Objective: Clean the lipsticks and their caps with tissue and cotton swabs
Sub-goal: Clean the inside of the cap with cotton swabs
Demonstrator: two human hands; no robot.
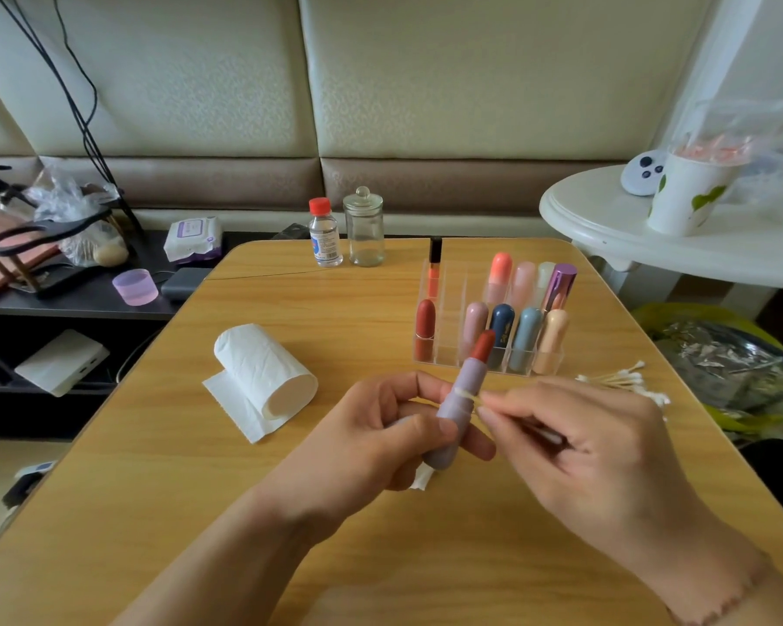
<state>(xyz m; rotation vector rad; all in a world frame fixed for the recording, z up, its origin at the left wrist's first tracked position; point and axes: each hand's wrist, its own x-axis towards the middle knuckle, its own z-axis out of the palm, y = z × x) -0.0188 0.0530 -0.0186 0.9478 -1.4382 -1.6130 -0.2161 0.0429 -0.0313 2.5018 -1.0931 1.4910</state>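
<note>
Lipstick [464,395], lilac, uncapped, tilted over tabletop [163,481] middle, toward near edge. Gripped by left hand [380,440], fingers curled round tube, tissue scrap [421,478] tucked beneath. Cotton swab [469,396] pinched in right hand [588,449], tip touching tube, forearm angled in from near right corner.

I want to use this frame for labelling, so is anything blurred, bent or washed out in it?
Head view: soft daylight with faint shadows; wide-angle bending curves the table edges; the cotton swab tip and right hand look slightly smeared; the plastic bag at upper right is washed out.
</note>
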